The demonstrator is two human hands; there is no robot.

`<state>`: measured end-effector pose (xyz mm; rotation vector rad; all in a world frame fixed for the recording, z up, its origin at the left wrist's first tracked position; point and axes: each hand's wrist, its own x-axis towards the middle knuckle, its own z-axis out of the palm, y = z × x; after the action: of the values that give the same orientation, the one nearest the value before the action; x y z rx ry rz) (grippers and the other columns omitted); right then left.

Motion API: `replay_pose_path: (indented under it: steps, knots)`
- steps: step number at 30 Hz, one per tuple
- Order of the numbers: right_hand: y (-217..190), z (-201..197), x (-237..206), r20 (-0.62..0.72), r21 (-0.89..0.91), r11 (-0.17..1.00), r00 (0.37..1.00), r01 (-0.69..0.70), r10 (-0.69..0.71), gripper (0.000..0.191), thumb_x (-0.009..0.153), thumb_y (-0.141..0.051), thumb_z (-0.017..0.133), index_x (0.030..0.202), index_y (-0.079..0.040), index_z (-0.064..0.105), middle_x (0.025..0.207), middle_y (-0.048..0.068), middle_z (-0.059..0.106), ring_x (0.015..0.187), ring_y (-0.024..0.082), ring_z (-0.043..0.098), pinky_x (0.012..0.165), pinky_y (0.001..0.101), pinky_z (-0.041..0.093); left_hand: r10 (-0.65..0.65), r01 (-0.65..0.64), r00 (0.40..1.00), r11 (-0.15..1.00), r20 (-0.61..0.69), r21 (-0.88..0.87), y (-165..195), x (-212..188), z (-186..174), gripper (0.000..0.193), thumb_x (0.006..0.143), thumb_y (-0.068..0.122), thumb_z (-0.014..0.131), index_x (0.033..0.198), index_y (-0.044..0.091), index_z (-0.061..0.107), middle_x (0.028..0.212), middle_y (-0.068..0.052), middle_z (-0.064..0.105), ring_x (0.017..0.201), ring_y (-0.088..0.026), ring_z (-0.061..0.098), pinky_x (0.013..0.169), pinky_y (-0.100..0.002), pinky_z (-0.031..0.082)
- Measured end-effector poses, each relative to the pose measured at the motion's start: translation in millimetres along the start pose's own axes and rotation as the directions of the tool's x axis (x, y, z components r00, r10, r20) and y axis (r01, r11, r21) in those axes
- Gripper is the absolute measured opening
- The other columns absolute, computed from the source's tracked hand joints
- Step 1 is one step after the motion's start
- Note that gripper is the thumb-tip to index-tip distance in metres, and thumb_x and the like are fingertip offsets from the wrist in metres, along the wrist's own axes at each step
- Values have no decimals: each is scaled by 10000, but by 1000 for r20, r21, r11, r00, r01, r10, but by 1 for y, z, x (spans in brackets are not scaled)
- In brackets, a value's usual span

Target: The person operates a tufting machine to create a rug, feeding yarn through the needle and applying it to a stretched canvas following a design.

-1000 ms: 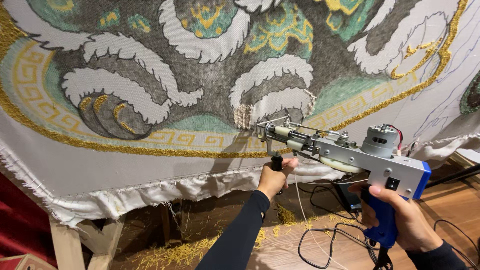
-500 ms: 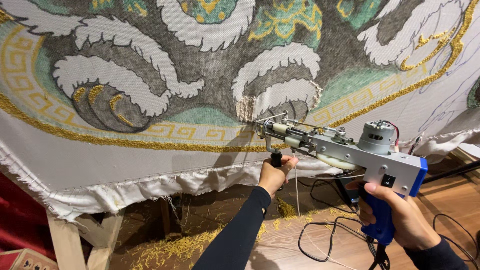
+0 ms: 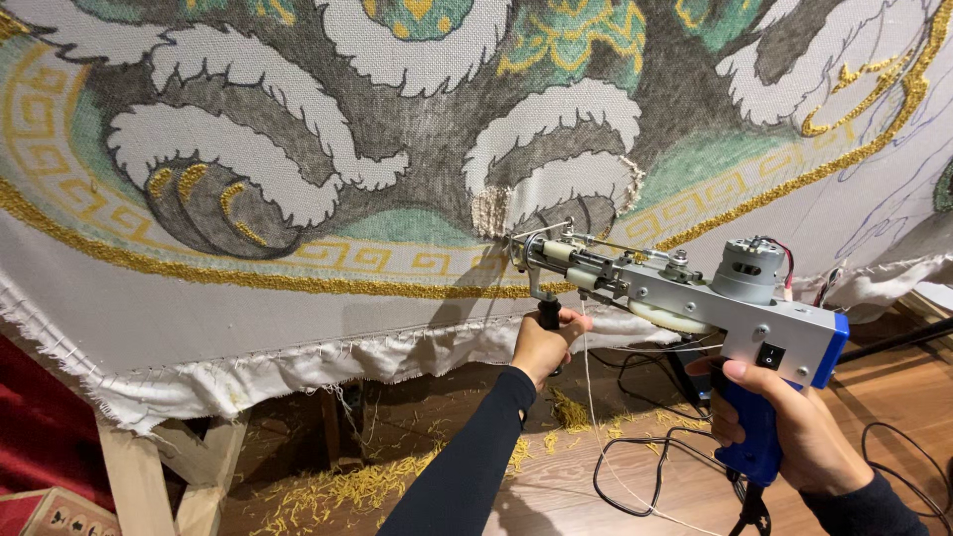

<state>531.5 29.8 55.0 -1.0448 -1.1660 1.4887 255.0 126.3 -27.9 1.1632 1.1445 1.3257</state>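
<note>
The stretched tufting cloth (image 3: pixel 298 298) fills most of our view, its frayed lower hem hanging over a wooden frame leg (image 3: pixel 139 476); open floor (image 3: pixel 556 486) lies beneath, strewn with yellow yarn clippings and looped black cable (image 3: pixel 635 467). We hold the tufting gun (image 3: pixel 685 298) level, needle tip touching the cloth (at a small bare patch). Our right hand (image 3: pixel 794 437) is wrapped around its blue grip; our left hand (image 3: pixel 541 342), arm extended, is closed on the black front handle.
</note>
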Motion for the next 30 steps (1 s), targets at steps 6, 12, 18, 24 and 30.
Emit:
replay_pose_path:
  steps: [6, 12, 18, 24, 30]
  knots:
    - [3, -1, 1, -38, 1, 999, 998, -51, 51, 422, 874, -297, 609, 1089, 55, 698, 572, 79, 496, 479, 193, 474, 459, 356, 399, -9, 9, 1000, 1000, 0, -7, -2, 2, -2, 127, 868, 202, 805, 888, 80, 774, 628, -3, 619, 438, -85, 515, 412, -271, 396]
    - [10, -5, 6, -4, 89, 994, 998, -64, 65, 383, 914, -303, 612, 1063, 48, 634, 576, 87, 489, 486, 202, 471, 467, 381, 412, 35, -36, 999, 999, 33, 37, 5, -2, -6, 120, 923, 201, 749, 889, 93, 790, 724, 28, 690, 480, -53, 495, 430, -249, 395]
    - [7, 1, 3, 11, 31, 999, 1000, -17, 17, 473, 895, -304, 603, 1128, 98, 689, 549, 64, 461, 468, 181, 450, 464, 367, 418, 3, -2, 998, 1000, 56, -18, -1, 2, -10, 117, 936, 174, 704, 892, 78, 755, 848, -1, 777, 488, -41, 509, 413, -252, 376]
    - [4, 8, 0, 10, 24, 999, 1000, -29, 29, 477, 895, -310, 595, 1141, 88, 689, 562, 64, 476, 472, 178, 459, 460, 352, 401, 269, -267, 959, 963, 93, -31, -18, 17, -11, 146, 994, 159, 779, 946, 30, 732, 913, -56, 820, 772, 0, 727, 715, -181, 554]
    - [19, 1, 10, -5, 53, 997, 999, -50, 51, 445, 924, -333, 596, 1087, 78, 646, 569, 79, 483, 472, 192, 462, 474, 369, 411, -22, 23, 999, 999, 41, -22, -7, 12, -18, 279, 867, 299, 800, 945, 61, 674, 817, -29, 769, 434, -46, 456, 397, -250, 363]
